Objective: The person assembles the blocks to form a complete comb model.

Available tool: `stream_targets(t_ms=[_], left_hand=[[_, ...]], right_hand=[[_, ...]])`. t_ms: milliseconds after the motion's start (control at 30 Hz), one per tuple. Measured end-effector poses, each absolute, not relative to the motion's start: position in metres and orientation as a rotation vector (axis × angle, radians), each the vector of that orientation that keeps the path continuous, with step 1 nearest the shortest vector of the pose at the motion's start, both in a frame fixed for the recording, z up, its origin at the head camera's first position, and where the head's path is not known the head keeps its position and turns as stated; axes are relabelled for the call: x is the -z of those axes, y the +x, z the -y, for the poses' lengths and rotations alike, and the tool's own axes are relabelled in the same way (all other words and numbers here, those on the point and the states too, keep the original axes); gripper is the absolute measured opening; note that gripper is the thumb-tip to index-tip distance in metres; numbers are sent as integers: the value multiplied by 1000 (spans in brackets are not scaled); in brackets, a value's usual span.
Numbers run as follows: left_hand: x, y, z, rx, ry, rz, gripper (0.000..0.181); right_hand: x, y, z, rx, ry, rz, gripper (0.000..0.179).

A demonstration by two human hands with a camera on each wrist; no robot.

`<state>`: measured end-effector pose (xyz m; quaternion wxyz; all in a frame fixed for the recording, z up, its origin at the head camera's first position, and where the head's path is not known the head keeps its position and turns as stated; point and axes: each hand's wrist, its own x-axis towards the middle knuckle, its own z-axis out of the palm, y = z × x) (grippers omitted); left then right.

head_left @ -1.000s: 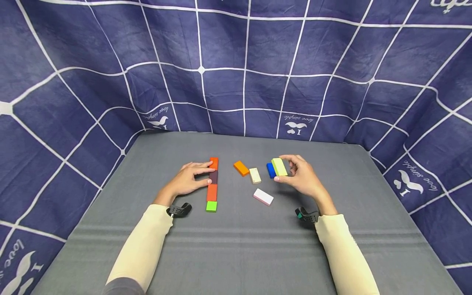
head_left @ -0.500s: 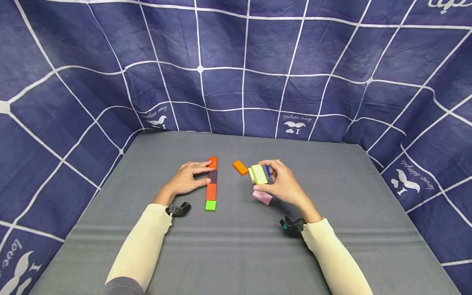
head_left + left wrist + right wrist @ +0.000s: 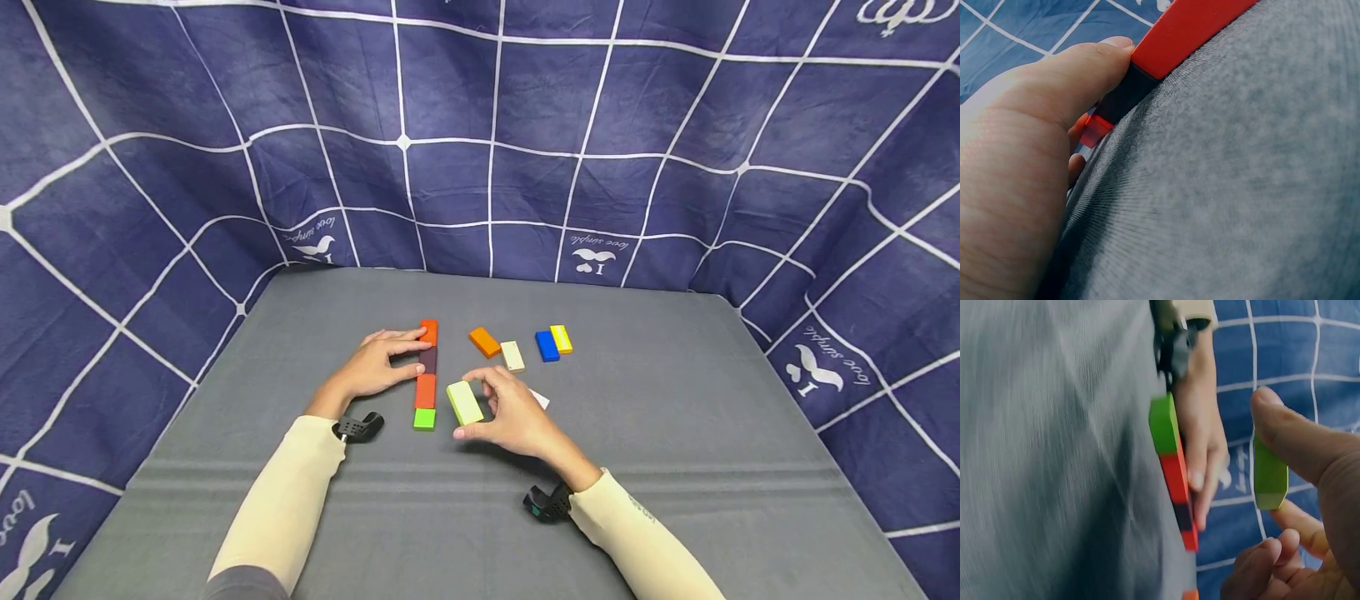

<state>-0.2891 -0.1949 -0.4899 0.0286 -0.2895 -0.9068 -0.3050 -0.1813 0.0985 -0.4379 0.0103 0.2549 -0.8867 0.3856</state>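
Observation:
A pale yellow-green block (image 3: 464, 403) is pinched between the thumb and fingers of my right hand (image 3: 513, 417), held above the table just right of a row of blocks. That row runs away from me: a bright green block (image 3: 424, 419) at the near end, a red-orange block (image 3: 425, 392), a dark block (image 3: 427, 361), and another red-orange block (image 3: 429, 331) at the far end. My left hand (image 3: 375, 365) lies along the row's left side. Its thumb touches near the seam of the dark block (image 3: 1132, 90) and red block (image 3: 1191, 37), its extended fingers further up.
Right of the row lie an orange block (image 3: 484, 342), a cream block (image 3: 512, 357), a blue block (image 3: 547, 346) and a yellow block (image 3: 561, 338). A white block (image 3: 539, 399) is partly hidden behind my right hand. A blue grid-patterned curtain (image 3: 450, 183) surrounds the grey table (image 3: 420, 517).
My right hand has carried the yellow-green block leftward and nearer to me, from beside the blue block toward the row. The yellow block has come into view. My left hand stays at the row.

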Motion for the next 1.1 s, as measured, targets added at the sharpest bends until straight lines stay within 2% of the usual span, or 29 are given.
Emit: stream_targets(t_ms=[667,1100], left_hand=[[489,-289,196,966,-898,2790,48],[490,-290,195,952,-918,2776,49]], right_hand=[[453,-145,-49,-1042,584,3001,72],[461,-138,-39,-893,613,3041,76]])
